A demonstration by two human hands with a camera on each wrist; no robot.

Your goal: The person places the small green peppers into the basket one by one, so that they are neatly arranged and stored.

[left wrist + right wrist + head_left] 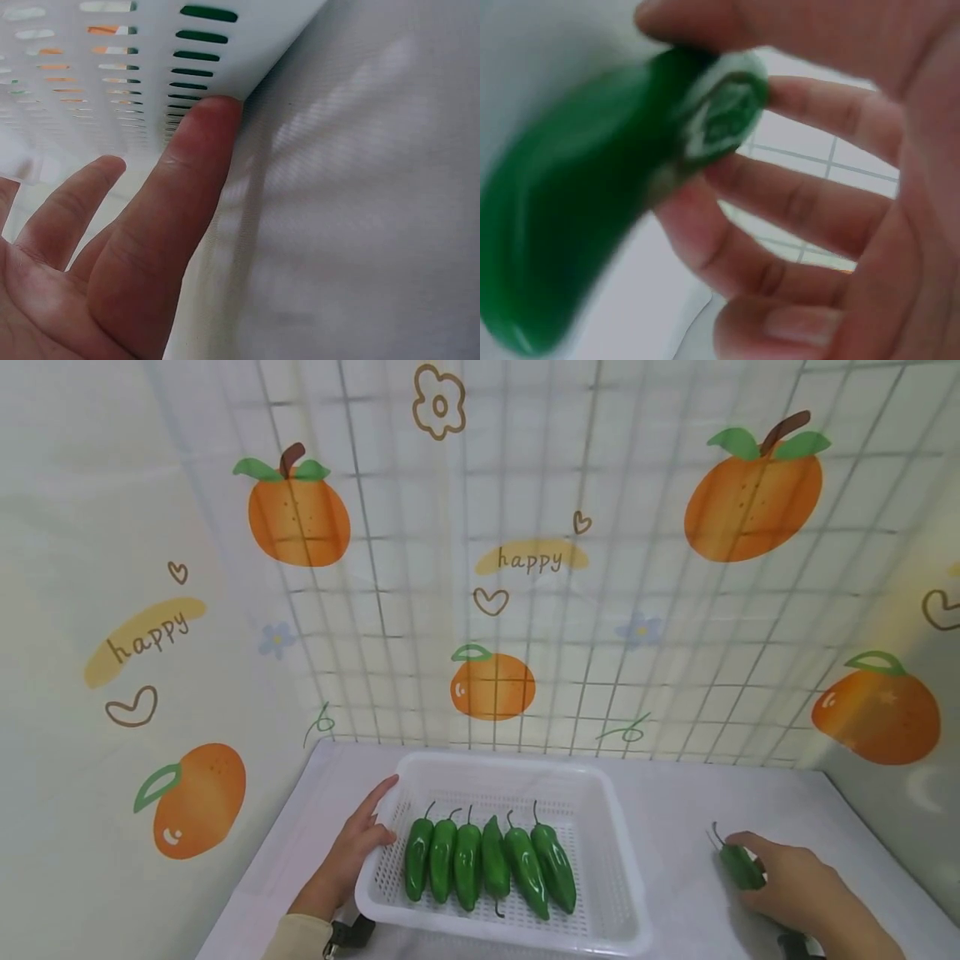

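Note:
A white perforated plastic basket (630, 893) holds several green peppers (468, 864) lying side by side in a row, most with the stem toward the back wall. At the basket's left side, my left hand (356, 847) touches the rim with fairly straight fingers. The left wrist view shows one fingertip (214, 112) against the slotted wall (150, 67), low down near the tabletop. To the right of the basket, my right hand (795, 881) pinches another green pepper (741, 866) between thumb and fingers. In the right wrist view this pepper (562, 202) looks blurred and curved.
The basket stands on a white-covered table (678, 802). Behind it rises a grid panel under a pale sheet (540, 635) printed with oranges and hearts, and similar sheets flank both sides. Tabletop separates the basket from my right hand.

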